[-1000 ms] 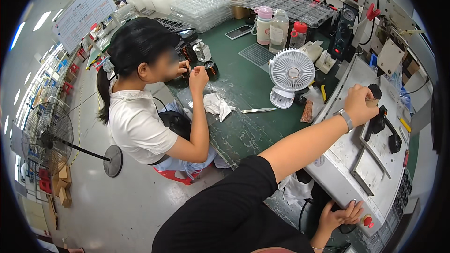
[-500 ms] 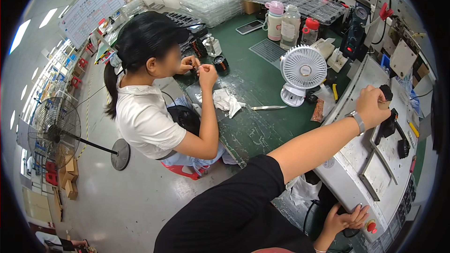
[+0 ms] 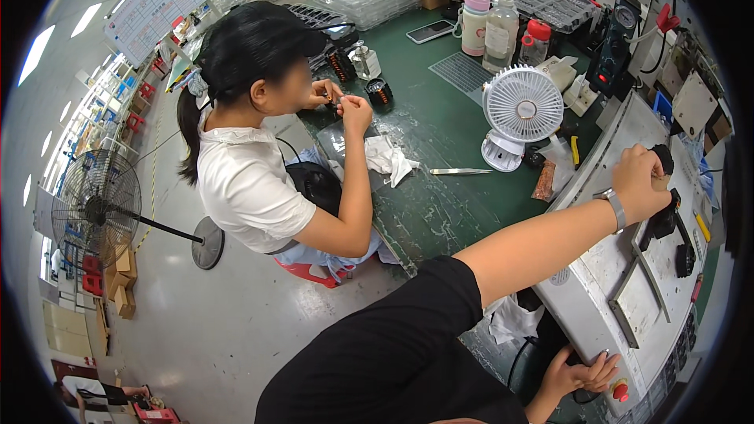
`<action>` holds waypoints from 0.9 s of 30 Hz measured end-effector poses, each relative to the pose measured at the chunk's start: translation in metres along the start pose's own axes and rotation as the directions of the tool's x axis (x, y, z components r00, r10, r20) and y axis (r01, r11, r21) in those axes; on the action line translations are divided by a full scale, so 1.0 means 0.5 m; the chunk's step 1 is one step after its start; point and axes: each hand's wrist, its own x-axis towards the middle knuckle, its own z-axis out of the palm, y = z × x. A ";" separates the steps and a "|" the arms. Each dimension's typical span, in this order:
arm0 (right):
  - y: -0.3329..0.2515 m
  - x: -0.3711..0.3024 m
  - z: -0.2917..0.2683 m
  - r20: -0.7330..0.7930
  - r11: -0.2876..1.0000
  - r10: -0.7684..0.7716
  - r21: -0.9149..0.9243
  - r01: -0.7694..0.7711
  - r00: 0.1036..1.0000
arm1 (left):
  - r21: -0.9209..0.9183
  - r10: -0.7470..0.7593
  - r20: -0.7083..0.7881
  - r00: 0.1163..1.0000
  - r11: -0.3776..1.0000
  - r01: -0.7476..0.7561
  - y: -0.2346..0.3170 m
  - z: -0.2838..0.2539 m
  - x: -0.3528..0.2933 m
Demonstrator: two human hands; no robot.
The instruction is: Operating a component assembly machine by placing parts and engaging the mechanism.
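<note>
My left arm reaches across to the right, a metal watch on its wrist. My left hand (image 3: pixel 640 186) is closed around a small black part with a tan side (image 3: pixel 662 162) above the metal worktop of a machine (image 3: pixel 585 263). Just below it stands a black fixture with a curved arm (image 3: pixel 667 224). Low on the right, my right hand (image 3: pixel 579 377) rests against the machine's front edge, fingers outstretched and holding nothing visible. A red push button (image 3: pixel 620 390) sits beside its fingertips.
A seated co-worker (image 3: pixel 259 165) handles something small at the green table (image 3: pixel 440 220). A white desk fan (image 3: pixel 524 106), bottles (image 3: pixel 500 35), tweezers (image 3: pixel 463 171) and crumpled tissue (image 3: pixel 390 159) lie between us. A floor fan (image 3: pixel 98 208) stands at left.
The whole view has shifted slightly, so the table and machine appear a little further right. Both my hands keep nearly the same places on the machine. The left grip looks unchanged.
</note>
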 end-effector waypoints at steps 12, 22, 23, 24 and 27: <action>0.004 -0.005 0.005 0.019 1.000 0.027 0.013 -0.027 0.999 | 0.021 0.006 0.017 1.000 1.000 -0.006 0.003 0.000 -0.001; 0.011 -0.004 0.003 -0.010 0.999 -0.013 0.034 0.013 1.000 | 0.038 0.016 0.032 0.999 0.999 -0.017 -0.004 0.006 -0.005; 0.008 -0.002 0.002 -0.010 0.999 -0.007 0.036 0.007 1.000 | 0.039 0.014 0.030 0.999 0.999 -0.016 -0.005 0.006 -0.007; 0.005 0.000 0.004 -0.012 0.999 0.001 0.039 0.000 1.000 | 0.040 0.016 0.029 0.999 0.999 -0.017 -0.004 0.005 -0.005; 0.006 -0.001 0.005 -0.006 0.999 0.002 0.036 -0.001 1.000 | 0.032 0.021 0.030 0.999 0.999 -0.022 -0.002 0.001 -0.003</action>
